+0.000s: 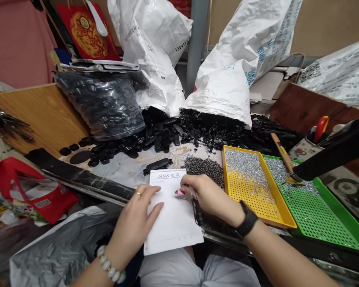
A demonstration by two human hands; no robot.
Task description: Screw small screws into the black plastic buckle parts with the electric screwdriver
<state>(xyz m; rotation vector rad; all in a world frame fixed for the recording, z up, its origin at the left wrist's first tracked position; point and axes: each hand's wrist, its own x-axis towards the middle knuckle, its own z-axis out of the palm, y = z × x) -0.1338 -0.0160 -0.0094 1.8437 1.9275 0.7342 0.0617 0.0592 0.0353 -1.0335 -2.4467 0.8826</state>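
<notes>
A white notepad (170, 223) with "888" printed at its top lies across the near edge of the table, above the lap. My left hand (139, 211) rests on its left side, fingers spread, holding nothing. Over the right side of the pad is my right hand (206, 195), its fingers closed around something small and pink (180, 192). A dark, shiny, long object (196, 207) shows under that hand along the pad's right edge; whether the fingers grip it is unclear.
Black plastic parts (164, 139) spill from white sacks (221, 87) at the back. To the right sit a yellow tray (287, 221) and a green tray (335, 229) with small metal pieces, plus a wooden-handled tool (283, 153). A red bag (60, 199) is at left.
</notes>
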